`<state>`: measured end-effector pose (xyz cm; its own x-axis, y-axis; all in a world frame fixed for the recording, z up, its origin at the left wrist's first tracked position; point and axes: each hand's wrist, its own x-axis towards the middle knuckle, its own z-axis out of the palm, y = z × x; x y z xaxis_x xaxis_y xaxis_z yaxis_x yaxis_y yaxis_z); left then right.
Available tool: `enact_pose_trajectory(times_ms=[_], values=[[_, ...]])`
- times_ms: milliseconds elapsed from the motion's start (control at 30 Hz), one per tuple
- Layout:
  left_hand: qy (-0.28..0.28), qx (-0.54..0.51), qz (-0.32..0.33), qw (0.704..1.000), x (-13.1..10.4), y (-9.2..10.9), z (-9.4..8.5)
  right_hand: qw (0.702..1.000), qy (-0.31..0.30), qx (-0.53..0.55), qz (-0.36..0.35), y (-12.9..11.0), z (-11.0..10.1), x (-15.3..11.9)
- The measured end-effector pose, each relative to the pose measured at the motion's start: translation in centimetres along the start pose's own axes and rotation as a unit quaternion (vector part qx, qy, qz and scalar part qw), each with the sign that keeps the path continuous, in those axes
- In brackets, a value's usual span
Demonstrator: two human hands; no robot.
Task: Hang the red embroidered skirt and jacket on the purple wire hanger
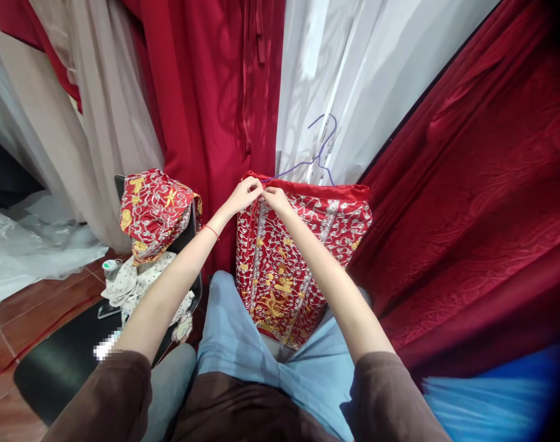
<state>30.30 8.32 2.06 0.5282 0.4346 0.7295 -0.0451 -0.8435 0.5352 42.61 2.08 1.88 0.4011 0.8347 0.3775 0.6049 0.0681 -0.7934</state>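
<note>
A red skirt with gold and silver embroidery [298,258] hangs in front of me on a purple wire hanger [319,156], its hem resting over my light blue trousers. My left hand [245,195] pinches the skirt's red waistband near its left corner. My right hand [276,197] pinches the same waistband right beside it, the fingertips of both hands almost touching. A thin red string circles my left wrist.
A second embroidered red garment [157,209] drapes over a dark chair back at left, above a white spotted cloth [137,282] and a small green-topped spool [109,265]. Red robes [215,92] and white fabric [367,67] hang behind. Blue fabric [491,399] lies at lower right.
</note>
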Motion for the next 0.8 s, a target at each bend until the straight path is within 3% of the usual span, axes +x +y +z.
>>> enact_pose_trajectory(times_ms=[133,267,433,600,667,733,800], values=[[0.010,0.011,-0.024,1.000,-0.1,-0.3,-1.0,1.000,0.001,0.006,-0.009,0.4,-0.4,-0.4],[0.031,0.030,-0.098,0.994,-0.4,-1.7,-1.9,0.999,0.034,-0.035,-0.023,0.8,-3.1,-1.0],[0.063,-0.105,-0.179,0.976,-0.4,-2.3,-0.8,0.995,0.090,0.020,-0.049,0.4,-5.3,-1.4],[0.063,-0.238,-0.207,0.947,-1.0,-1.8,-1.1,0.993,-0.010,0.101,0.062,0.9,-5.2,-1.4],[0.025,-0.190,-0.201,0.961,-1.5,-2.0,-2.0,0.994,-0.016,0.084,0.063,1.2,-5.4,-1.5],[0.003,-0.074,-0.210,0.975,-1.9,-2.3,-2.7,0.996,-0.047,0.056,0.042,1.3,-5.5,-1.7],[0.069,0.030,-0.214,0.974,-2.0,-2.4,-2.9,0.991,-0.123,0.053,-0.003,1.1,-5.6,-1.9]])
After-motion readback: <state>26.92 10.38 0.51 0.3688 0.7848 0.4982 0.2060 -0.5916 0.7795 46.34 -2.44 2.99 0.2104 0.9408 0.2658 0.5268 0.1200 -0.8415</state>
